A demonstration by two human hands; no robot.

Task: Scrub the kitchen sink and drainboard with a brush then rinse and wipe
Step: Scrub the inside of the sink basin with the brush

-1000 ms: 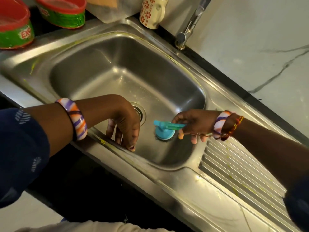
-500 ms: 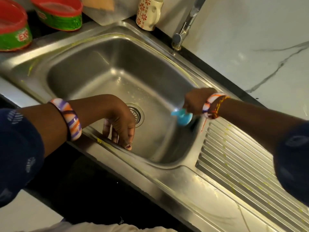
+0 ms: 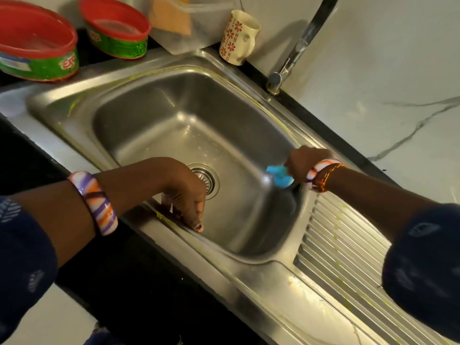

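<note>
blue brush (image 3: 280, 176) in right hand (image 3: 307, 162), seemingly against sink (image 3: 149, 135) wall

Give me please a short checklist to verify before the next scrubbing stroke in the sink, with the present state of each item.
1. Brush held firmly: ok, the right hand grips it.
2. Brush head on the steel: ok, it is at the right wall of the sink, though blurred.
3. Body braced: ok, the left hand rests on the front rim, fingers hanging into the basin.
4. Drain free of objects: ok, the strainer shows uncovered.
5. Water ready for the rinse: not ok, the tap shows no stream.
6. Drainboard scrubbed: cannot tell, yellowish streaks lie on its ribs.
</note>
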